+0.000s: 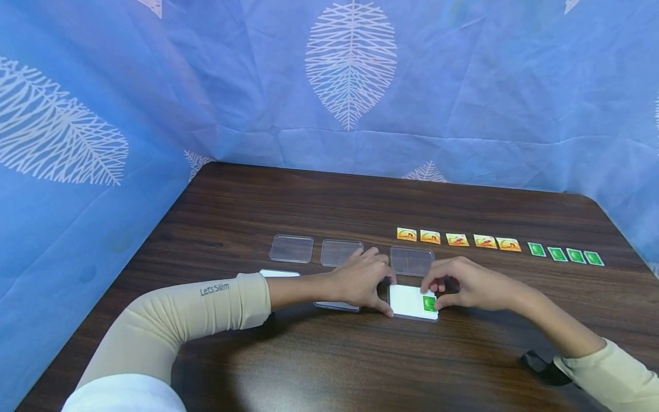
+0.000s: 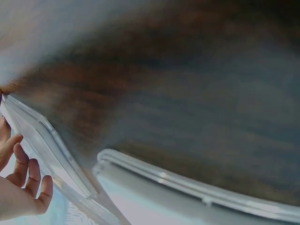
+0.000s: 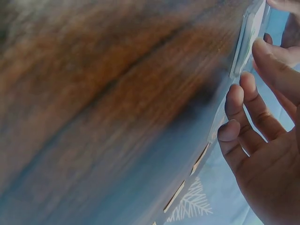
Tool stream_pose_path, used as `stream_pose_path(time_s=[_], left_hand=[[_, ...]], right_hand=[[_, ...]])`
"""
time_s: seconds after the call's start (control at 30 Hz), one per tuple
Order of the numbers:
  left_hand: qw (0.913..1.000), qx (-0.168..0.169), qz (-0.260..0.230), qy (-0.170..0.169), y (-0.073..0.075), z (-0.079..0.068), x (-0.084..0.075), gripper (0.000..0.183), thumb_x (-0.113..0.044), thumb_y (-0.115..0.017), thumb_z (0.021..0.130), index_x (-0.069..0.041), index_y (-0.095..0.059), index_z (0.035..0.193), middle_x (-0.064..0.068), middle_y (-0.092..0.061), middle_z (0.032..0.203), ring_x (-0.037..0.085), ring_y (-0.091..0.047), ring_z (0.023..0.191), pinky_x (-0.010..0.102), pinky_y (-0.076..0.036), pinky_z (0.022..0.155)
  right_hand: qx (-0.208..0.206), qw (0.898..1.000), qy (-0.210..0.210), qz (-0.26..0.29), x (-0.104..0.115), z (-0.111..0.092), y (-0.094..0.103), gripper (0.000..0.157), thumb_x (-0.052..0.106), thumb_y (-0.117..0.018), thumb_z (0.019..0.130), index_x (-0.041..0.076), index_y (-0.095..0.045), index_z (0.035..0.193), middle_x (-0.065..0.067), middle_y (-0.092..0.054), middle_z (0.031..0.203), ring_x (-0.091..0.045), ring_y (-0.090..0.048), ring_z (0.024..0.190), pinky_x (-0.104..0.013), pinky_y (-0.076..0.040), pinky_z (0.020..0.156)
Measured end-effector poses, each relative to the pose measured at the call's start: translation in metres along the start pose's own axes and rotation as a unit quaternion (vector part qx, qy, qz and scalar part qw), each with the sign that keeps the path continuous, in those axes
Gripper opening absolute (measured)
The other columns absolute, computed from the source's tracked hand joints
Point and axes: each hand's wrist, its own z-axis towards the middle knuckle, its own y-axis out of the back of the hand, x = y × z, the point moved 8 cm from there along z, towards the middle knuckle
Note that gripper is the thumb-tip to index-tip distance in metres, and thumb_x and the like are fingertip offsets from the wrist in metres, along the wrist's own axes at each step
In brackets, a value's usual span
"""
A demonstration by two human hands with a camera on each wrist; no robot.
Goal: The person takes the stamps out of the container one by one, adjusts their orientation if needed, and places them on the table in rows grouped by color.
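A shallow clear plastic box [image 1: 404, 306] with a white inside lies on the table in front of both hands. My left hand [image 1: 360, 279] holds its left side, thumb at the near corner and forefinger at the far one. Over the box's right part, my right hand [image 1: 463, 283] pinches a small green card [image 1: 429, 303] between thumb and forefinger, low against the white. In the right wrist view the right thumb [image 3: 276, 65] reaches to the box [image 3: 243, 42], other fingers [image 3: 234, 101] bent beside it. Another white-filled box [image 1: 337, 306] is partly hidden under my left wrist.
A third white box [image 1: 280, 273] is mostly covered by the left forearm. Behind stand clear plastic lids in a row: left [image 1: 291, 249], middle [image 1: 337, 252], right [image 1: 412, 260]. Several orange picture cards [image 1: 457, 240] and several green cards [image 1: 557, 254] line the back right of the brown table [image 1: 360, 366].
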Motion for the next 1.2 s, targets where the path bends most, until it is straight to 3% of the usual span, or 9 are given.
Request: stream_pose_path(time_s=[1.2], left_hand=[[0.9999, 0.003, 0.011, -0.006, -0.0013, 0.0024, 0.0007, 0.053, -0.054, -0.087, 0.079, -0.02, -0.077, 0.117, -0.004, -0.067, 0.115, 0.01, -0.049, 0.098, 0.025, -0.035, 0.081]], right_hand=[[0.019, 0.999, -0.025, -0.01, 0.0033, 0.0098, -0.0053, 0.029, 0.01, -0.087, 0.084, 0.019, -0.062, 0.095, 0.008, -0.054, 0.086, -0.012, -0.051, 0.075, -0.027, -0.044, 0.063]])
